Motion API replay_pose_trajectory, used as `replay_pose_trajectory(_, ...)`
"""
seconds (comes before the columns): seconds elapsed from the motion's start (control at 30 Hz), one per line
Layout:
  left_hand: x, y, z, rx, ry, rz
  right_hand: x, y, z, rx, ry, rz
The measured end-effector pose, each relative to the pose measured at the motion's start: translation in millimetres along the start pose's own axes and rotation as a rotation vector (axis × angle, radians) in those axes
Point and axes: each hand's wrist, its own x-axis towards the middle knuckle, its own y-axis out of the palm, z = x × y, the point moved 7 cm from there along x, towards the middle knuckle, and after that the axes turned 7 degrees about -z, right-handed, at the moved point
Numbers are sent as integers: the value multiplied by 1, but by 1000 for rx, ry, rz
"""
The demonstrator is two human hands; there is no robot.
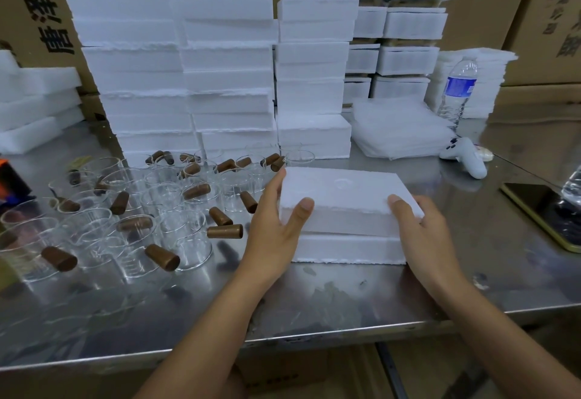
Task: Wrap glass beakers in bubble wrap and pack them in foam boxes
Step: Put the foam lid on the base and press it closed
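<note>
Far cartons (pixel 37 5) carry Chinese print, partly legible. The water bottle (pixel 457 90) has a blue label, unreadable. Left hand (pixel 276 219) and right hand (pixel 421 225) grip opposite ends of the foam box (pixel 345 191), near centre. Beakers (pixel 125 210) crowd its left.

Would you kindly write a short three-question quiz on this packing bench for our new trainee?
1. True or false: the left hand and the right hand both grip the foam box.
2. On which side of that box do the glass beakers stand? A. the person's left B. the person's right C. on top of it
3. Fill in: the water bottle at the back has a ___ label.

Key: 1 true; 2 A; 3 blue.
</note>
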Motion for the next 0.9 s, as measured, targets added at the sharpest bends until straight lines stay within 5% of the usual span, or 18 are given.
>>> replay_pose_trajectory(0.63,-5,-5,9,34,-108,10,-12,-3,13,-144,-87,-45)
replay_pose_trajectory(0.9,-3,0,21,-179,-333,20,-20,-2,14,-95,-45,-101)
